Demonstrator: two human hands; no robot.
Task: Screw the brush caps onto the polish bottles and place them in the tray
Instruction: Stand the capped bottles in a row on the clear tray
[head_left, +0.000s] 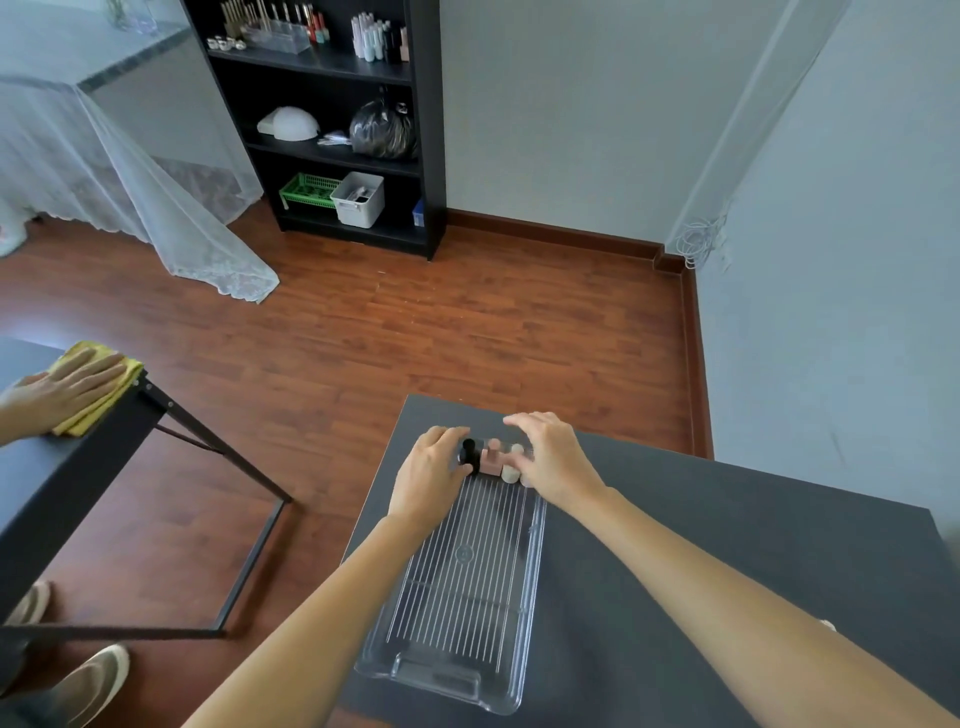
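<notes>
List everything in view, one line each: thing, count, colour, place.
polish bottles: three seen, black, pink and cream, in a row at the tray's far end
tray: one, clear ribbed plastic, on the near table
near table: one, dark grey, lower right
side table: one, dark with metal legs, left
cloth: one, yellow, on the side table's corner
other person's hand: one, flat on the cloth
shoes: two, beige, lower left floor
bookshelf: one, black, far wall, holding bottles, a green basket and a white bin
lace curtain: one, white, upper left
left hand: fingers on the black bottle
right hand: fingers over the cream bottle
</notes>
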